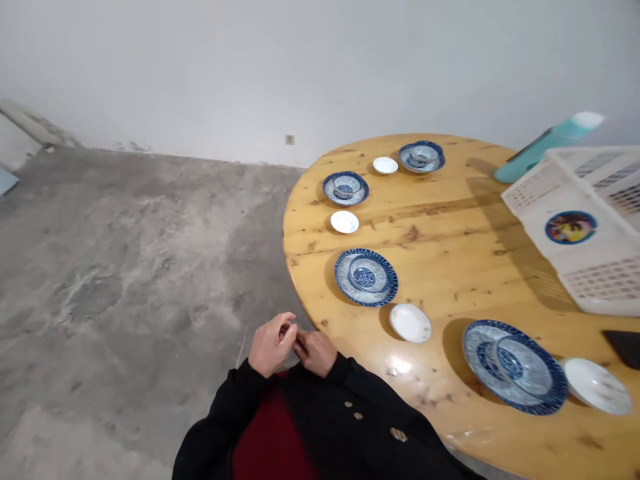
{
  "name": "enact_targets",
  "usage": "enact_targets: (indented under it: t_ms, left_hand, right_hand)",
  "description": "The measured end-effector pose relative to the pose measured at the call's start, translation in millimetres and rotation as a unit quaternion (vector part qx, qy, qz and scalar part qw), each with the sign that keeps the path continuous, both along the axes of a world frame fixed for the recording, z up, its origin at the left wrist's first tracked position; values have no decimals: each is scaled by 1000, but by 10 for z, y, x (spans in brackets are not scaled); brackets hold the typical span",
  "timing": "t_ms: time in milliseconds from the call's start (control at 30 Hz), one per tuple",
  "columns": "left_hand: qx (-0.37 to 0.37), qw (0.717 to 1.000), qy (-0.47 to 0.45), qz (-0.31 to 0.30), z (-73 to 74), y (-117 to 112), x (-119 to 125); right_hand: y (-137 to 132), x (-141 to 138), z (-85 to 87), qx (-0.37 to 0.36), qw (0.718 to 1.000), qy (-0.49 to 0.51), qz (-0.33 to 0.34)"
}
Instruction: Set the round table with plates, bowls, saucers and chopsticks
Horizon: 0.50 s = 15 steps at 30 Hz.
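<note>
In front of my body, beside the table's edge, my left hand [273,343] and my right hand [316,351] meet with curled fingers touching. Whether anything small lies between them is hidden. The nearest dishes are a blue-and-white plate [341,288] with a clear glass bowl [369,275] on it and a small white dish [410,323]. Closer to the right, a larger-looking blue-patterned plate [543,399] also carries a glass bowl [517,363], with another white dish [595,385] at its side.
The round wooden table [440,247] also bears farther plates [327,189] with bowls and white dishes [345,222]. On the right stand a white plastic basket [565,193], a turquoise container [540,150] and a black flat object [625,347]. Concrete floor [150,287] spreads leftward to the wall.
</note>
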<state>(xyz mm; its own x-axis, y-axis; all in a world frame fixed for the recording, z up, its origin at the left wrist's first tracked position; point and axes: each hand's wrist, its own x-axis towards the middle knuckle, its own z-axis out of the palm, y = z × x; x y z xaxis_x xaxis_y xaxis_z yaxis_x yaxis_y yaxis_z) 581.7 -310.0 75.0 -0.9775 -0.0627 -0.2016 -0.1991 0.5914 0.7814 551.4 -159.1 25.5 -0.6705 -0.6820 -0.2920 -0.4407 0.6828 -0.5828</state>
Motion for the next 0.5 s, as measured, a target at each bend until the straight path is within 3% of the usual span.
enact_targets:
  t_ms: [100, 200, 367, 500]
  left_hand:
    - [18, 1000, 11, 7, 26, -501, -232]
    - [45, 999, 19, 17, -36, -847, -495]
    - [96, 994, 8, -51, -196, -1045, -1061]
    - [97, 988, -6, -116, -301, -1088, -1627]
  right_hand:
    - [-479, -131, 120, 28, 999, -6, -24]
    - [-816, -267, 211, 40, 998, -15, -47]
    - [-1034, -611, 209, 47, 993, -25, -103]
    - [-1095, -1040, 43, 33, 987, -30, -156]
